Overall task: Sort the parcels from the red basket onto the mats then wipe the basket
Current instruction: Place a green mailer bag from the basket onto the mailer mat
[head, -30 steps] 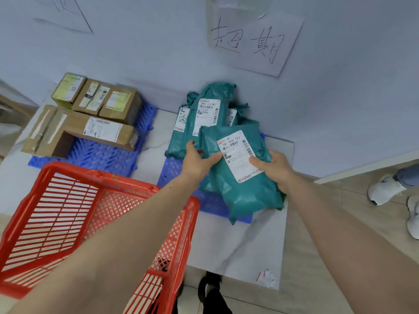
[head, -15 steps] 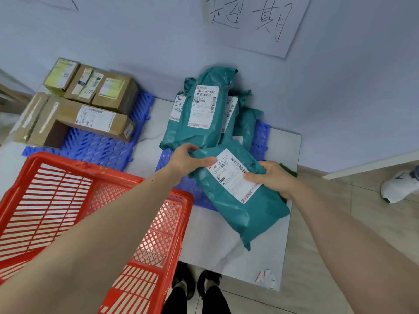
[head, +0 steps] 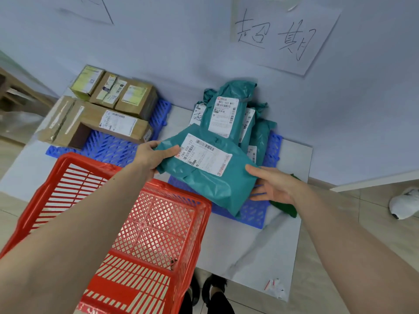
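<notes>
White marble-pattern floor slab (head: 238, 250) carries two blue mats (head: 108, 148). My left hand (head: 149, 156) pinches the teal parcel (head: 204, 177) at its left corner, above the right mat. My right hand (head: 274, 186) lies open, fingers spread, touching its right edge. Red basket (head: 127, 223) sits near me, empty.

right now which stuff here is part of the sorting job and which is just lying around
Job:
red basket
teal parcel, left hand gripping it, right hand open beside it
teal pile
boxes
blue mats
green cloth

Lying about:
wall sign
white shoe
paper scrap
</notes>
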The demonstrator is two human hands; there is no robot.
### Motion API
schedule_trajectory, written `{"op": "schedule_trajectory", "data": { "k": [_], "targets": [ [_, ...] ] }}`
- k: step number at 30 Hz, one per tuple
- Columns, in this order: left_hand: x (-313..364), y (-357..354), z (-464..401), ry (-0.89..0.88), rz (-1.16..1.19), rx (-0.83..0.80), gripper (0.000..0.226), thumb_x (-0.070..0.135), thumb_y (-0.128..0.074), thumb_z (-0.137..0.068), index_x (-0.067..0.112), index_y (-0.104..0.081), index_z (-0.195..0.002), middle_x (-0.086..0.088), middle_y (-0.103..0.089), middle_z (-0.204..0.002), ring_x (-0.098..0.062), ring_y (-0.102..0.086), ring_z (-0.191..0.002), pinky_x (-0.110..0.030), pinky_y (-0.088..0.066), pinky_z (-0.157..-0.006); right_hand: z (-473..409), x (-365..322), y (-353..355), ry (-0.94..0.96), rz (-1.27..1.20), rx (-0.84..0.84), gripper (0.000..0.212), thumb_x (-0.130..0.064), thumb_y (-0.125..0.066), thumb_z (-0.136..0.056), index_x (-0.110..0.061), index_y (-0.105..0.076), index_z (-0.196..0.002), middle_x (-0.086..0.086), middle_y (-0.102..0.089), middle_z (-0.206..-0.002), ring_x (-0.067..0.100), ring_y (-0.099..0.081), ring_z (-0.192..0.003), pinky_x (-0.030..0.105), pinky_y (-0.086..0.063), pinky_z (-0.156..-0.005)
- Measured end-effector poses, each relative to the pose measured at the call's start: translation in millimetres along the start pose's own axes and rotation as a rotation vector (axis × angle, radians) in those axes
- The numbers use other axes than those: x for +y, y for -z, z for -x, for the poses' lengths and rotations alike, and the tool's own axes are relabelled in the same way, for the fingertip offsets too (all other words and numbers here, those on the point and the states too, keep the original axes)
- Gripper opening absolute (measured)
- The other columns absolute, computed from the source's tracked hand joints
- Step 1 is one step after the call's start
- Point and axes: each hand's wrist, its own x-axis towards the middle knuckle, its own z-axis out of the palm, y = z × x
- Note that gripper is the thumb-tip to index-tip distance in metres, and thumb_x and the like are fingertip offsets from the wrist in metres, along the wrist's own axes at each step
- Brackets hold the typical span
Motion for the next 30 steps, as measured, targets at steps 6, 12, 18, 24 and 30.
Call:
{"op": "schedule_trajectory", "data": {
  "k": [6,12,18,24,30],
  "targets": [
    [-1.5,39.4,-18.0,-0.013,-0.338,0.163,0.049,0.031,-0.095,-0.053,0.006,-0.066,-0.083,-0.011,-0.072,-0.091,-0.028,-0.07,-0.087,-0.046,-0.06,-0.078,-20.4,-17.2,-50.6,-0.154,-0.029,0.115,0.04,-0.021,-0.081,-0.078,-0.014,-0.065,-0.114,0.006,-0.074,-0.104,0.02,-0.07,-0.093,0.032,-0.055,-0.071],
    [-2.2,37.2,-30.1,-0.052,-0.748,0.145,0.062,0.037,-0.092,-0.06,0.01,-0.057,-0.103,-0.009,-0.062,-0.103,-0.023,-0.058,-0.09,-0.042,-0.053,-0.082,-39.2,-11.8,-71.7,-0.178,-0.089,0.277,0.031,-0.03,-0.074,-0.084,-0.019,-0.061,-0.11,0.003,-0.072,-0.095,0.02,-0.068,-0.081,0.031,-0.048,-0.061],
    [-9.9,27.0,-49.1,-0.146,-0.98,-0.113,0.058,0.029,-0.079,-0.08,0.022,-0.047,-0.127,-0.011,-0.052,-0.127,-0.029,-0.054,-0.103,-0.041,-0.049,-0.09,-60.2,11.4,-75.0,-0.038,-0.087,0.438,0.049,-0.006,-0.08,-0.075,-0.012,-0.053,-0.116,0.01,-0.069,-0.104,0.026,-0.07,-0.085,0.035,-0.059,-0.053],
    [-1.6,16.0,-56.1,-0.181,-1.168,-0.298,0.028,0.027,-0.062,-0.095,0.023,-0.069,-0.122,-0.002,-0.06,-0.119,-0.018,-0.052,-0.093,-0.029,-0.045,-0.074,-78.8,30.1,-67.8,0.055,0.163,0.567,0.013,-0.024,-0.078,-0.071,-0.021,-0.066,-0.073,0.009,-0.073,-0.094,0.03,-0.069,-0.095,0.049,-0.058,-0.086],
    [-14.2,8.9,-72.2,-0.097,-1.48,-0.462,0.055,0.042,-0.039,-0.103,0.022,-0.028,-0.153,-0.007,-0.034,-0.155,-0.029,-0.036,-0.138,-0.037,-0.032,-0.107,-90.2,44.8,-81.9,0.122,0.187,0.458,0.054,-0.039,-0.057,-0.08,0.008,-0.061,-0.107,0.028,-0.064,-0.116,0.043,-0.061,-0.111,0.056,-0.05,-0.096]
  ]
}}
